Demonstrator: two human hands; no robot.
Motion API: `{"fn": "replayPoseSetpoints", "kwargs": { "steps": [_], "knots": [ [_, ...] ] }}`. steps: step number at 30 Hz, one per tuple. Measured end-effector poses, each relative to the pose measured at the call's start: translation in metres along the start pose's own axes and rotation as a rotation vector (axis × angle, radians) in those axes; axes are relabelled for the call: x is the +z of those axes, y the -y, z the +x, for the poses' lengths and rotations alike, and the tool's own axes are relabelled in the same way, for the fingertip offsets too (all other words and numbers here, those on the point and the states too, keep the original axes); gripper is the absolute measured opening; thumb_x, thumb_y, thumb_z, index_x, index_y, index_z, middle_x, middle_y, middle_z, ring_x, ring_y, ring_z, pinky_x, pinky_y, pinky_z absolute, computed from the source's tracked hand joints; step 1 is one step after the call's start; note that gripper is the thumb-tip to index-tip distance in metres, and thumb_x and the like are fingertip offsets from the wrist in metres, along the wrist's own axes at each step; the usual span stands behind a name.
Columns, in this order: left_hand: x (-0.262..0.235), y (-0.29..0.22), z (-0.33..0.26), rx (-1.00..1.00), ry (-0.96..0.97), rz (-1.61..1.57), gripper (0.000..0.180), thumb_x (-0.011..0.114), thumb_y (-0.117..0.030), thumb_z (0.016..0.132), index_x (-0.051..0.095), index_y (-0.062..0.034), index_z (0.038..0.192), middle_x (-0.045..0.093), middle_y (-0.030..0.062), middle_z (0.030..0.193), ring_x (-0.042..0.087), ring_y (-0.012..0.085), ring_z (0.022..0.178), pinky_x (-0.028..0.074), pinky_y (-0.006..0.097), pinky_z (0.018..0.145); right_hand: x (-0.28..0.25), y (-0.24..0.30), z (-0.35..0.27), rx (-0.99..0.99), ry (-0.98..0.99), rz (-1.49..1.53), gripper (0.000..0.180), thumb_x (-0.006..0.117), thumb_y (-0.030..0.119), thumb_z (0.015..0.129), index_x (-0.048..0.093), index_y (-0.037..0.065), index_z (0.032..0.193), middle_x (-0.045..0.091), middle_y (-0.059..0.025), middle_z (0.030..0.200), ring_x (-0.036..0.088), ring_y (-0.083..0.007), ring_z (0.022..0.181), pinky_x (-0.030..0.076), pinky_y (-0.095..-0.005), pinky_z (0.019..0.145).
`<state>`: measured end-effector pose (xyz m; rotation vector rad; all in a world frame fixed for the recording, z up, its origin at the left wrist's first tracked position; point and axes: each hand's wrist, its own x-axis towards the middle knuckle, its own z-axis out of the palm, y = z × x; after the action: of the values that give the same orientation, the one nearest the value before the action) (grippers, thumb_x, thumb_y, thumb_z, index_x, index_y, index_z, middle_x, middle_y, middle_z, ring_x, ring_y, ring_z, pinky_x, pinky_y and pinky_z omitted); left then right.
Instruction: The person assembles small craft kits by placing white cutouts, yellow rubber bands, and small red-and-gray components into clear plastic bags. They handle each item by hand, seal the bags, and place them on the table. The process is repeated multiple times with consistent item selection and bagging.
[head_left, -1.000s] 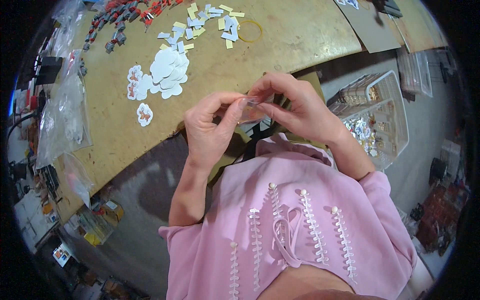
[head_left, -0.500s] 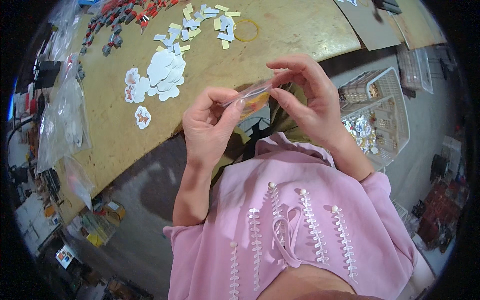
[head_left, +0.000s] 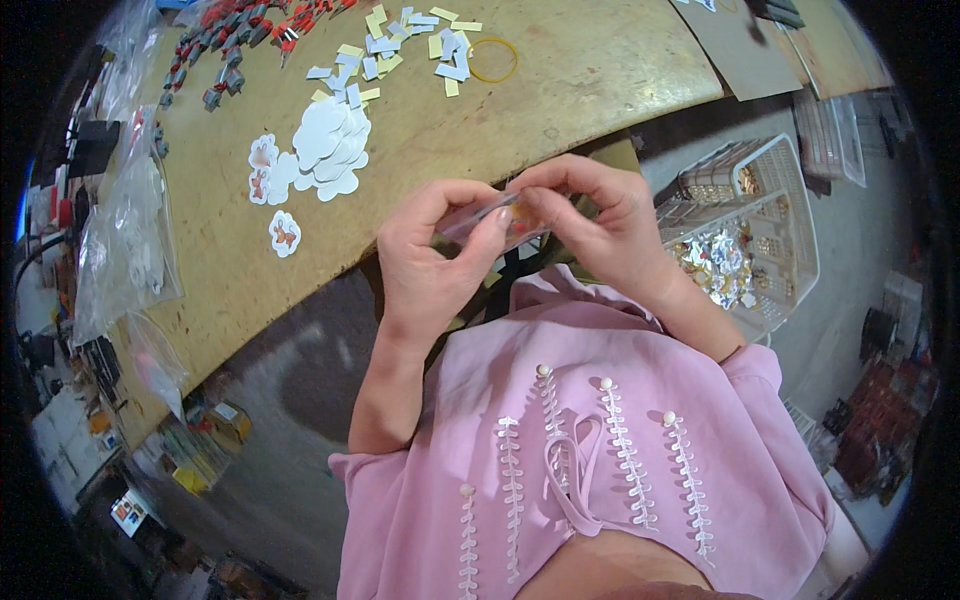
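Observation:
Between my two hands, just off the near edge of the table, is a small clear plastic bag (head_left: 522,232) with something yellow and red inside. My left hand (head_left: 440,240) pinches one side of it between thumb and fingers. My right hand (head_left: 605,220) grips the other side, thumb and fingertips close to those of the left. The bag's contents are partly hidden by my fingers. On the table beyond my left hand lie a pile of white scalloped cards (head_left: 332,150) and a single card with a brown animal picture (head_left: 285,233).
Small yellow and white slips (head_left: 450,60) lie scattered beside a yellow rubber band (head_left: 493,60). Red and grey parts (head_left: 225,50) are heaped at the far left, with large plastic bags (head_left: 130,240) along that edge. A white basket (head_left: 800,240) of shiny packets stands at right.
My right hand has come down and closed on the bag's right side, its fingers no longer spread. My left hand has shifted slightly right with the bag.

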<state>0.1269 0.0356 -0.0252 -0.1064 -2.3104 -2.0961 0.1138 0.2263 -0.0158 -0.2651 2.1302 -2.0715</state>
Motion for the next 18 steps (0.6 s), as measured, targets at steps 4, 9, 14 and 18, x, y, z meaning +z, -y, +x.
{"fn": "replayPoseSetpoints", "kwargs": {
  "steps": [4,9,14,18],
  "knots": [
    [0.004,-0.006,0.004,0.086,-0.006,0.199,0.007,0.076,0.001,0.087,0.070,-0.0016,0.088,0.068,0.0058,0.081,0.065,0.0140,0.070,0.052,0.027,0.065,0.002,0.002,0.001,-0.199,0.020,-0.304,0.010,0.072,0.003,0.097,0.073,-0.003,0.105,0.076,-0.0076,0.086,0.073,-0.0099,0.081,0.059,-0.0287,0.070],
    [-0.015,-0.007,-0.001,0.122,0.061,0.219,0.008,0.071,0.004,0.087,0.066,-0.0017,0.086,0.064,0.0030,0.077,0.059,0.0105,0.067,0.048,0.026,0.062,-0.014,0.008,0.003,0.085,0.036,0.001,0.011,0.069,0.006,0.102,0.073,-0.004,0.105,0.075,-0.0031,0.089,0.070,-0.0078,0.081,0.057,-0.0259,0.072],
    [-0.026,-0.006,-0.008,-0.111,0.054,-0.120,0.006,0.072,0.004,0.090,0.068,-0.0004,0.093,0.065,-0.0012,0.082,0.059,0.0066,0.072,0.048,0.023,0.067,-0.026,-0.001,0.011,0.154,0.079,0.279,0.012,0.069,0.008,0.103,0.074,-0.003,0.106,0.073,-0.0012,0.091,0.066,-0.0061,0.081,0.055,-0.0230,0.074],
    [-0.006,-0.001,-0.011,-0.128,0.055,-0.372,0.038,0.080,-0.005,0.089,0.066,-0.0005,0.124,0.071,0.0053,0.111,0.069,0.0124,0.093,0.054,0.025,0.078,-0.031,-0.004,0.014,0.200,0.032,0.424,0.012,0.071,0.010,0.103,0.075,0.000,0.108,0.073,-0.0013,0.094,0.064,-0.0060,0.083,0.055,-0.0225,0.078]
  ]
}}
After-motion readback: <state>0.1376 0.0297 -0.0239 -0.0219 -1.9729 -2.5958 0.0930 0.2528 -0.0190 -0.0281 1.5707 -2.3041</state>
